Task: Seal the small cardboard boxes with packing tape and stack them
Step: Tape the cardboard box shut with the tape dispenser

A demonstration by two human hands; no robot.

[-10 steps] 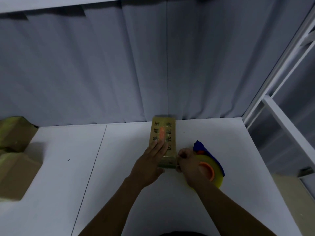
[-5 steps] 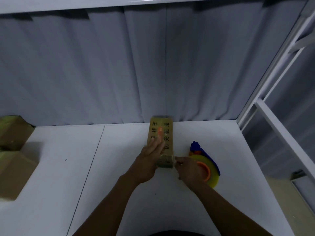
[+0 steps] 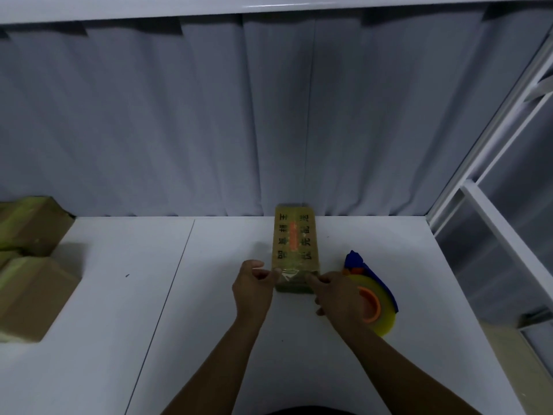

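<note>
A long, narrow cardboard box (image 3: pixel 294 235) with black characters and an orange stripe lies in the middle of the white table (image 3: pixel 149 310), its far end at the curtain. Clear packing tape (image 3: pixel 288 274) runs along its top and folds over the near end. My left hand (image 3: pixel 253 287) is at the near-left corner and pinches the tape's left edge. My right hand (image 3: pixel 335 292) is at the near-right corner, its fingertips pinching the tape's right edge. The tape dispenser (image 3: pixel 377 301), blue with a yellow roll and an orange core, lies on the table just right of my right hand.
Several taped cardboard boxes (image 3: pixel 27 265) are stacked at the table's left edge. A grey curtain (image 3: pixel 269 130) closes off the back. A white metal frame (image 3: pixel 493 205) stands along the right side. A seam (image 3: pixel 167 298) runs across the table left of my hands.
My left hand has come off the top of the box and moved to its near-left corner. My right hand stays at the near-right corner. The dispenser has not moved.
</note>
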